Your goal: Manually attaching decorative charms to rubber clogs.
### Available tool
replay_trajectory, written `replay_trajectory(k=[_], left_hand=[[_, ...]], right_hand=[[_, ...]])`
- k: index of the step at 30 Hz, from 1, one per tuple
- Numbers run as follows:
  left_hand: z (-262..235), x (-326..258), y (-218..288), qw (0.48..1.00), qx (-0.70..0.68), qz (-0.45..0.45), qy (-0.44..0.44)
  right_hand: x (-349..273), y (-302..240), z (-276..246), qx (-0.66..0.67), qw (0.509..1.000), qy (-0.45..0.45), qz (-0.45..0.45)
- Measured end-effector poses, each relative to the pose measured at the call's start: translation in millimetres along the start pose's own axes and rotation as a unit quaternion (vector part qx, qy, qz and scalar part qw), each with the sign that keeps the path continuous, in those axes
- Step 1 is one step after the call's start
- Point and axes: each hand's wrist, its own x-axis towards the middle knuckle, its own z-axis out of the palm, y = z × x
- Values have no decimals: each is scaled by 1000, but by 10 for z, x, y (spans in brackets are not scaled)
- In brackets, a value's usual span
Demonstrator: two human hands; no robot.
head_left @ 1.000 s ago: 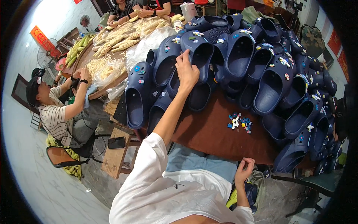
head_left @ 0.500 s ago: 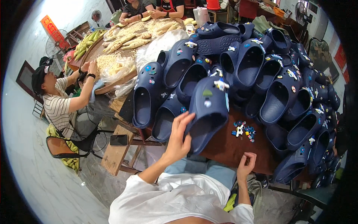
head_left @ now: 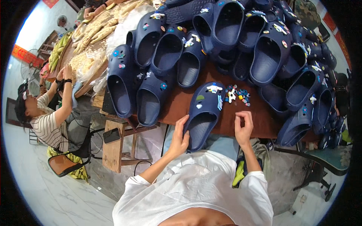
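The navy clog [head_left: 203,113] is now laid flat on the brown table [head_left: 260,120] in the lower centre of the frame, heel end overhanging the near edge, whereas half a second ago it was held tilted in the air above the pile and a second ago it had not yet been pulled from the heap. At the far left a seated person in a striped shirt [head_left: 47,126] is seen working at another table, and a phone [head_left: 111,135] rests on a wooden stool [head_left: 113,150] beside it. Left of centre, a row of finished clogs [head_left: 151,75] is stacked open-side up. The left hand [head_left: 180,137] is closed around the heel rim of the clog, fingers curled over its left edge. A few charms are already seen on its toe, though their exact shapes cannot be made out at this size. Just beside the toe, a small heap of coloured charms [head_left: 236,94] lies on the table. The right hand [head_left: 244,126] has been brought up from the lap to the table edge, fingers loosely bent and empty, near the charms but apart from them. From this it is judged that picking is finished and fitting of charms is about to be started. A large mound of clogs [head_left: 301,75] fills the upper right.
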Motion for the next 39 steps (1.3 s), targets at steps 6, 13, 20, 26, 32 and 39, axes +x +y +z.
replay_trajectory(k=[6,13,20,26,32,39], left_hand=[[37,279,20,1000,0,10,21],[299,985,118,997,46,58,-16],[515,1159,135,983,151,91,-56],[507,1162,216,980,163,113,-7],[525,1142,268,977,183,107,8],[543,1143,273,981,178,76,9]], right_hand=[[244,10,144,11,999,-43,27],[820,-46,393,-61,984,-130,-101],[1063,65,566,-124,939,-258,-189],[1182,46,578,-151,920,-279,-230],[1295,52,713,-146,920,-284,-228],[1335,191,901,-38,947,-247,-204]])
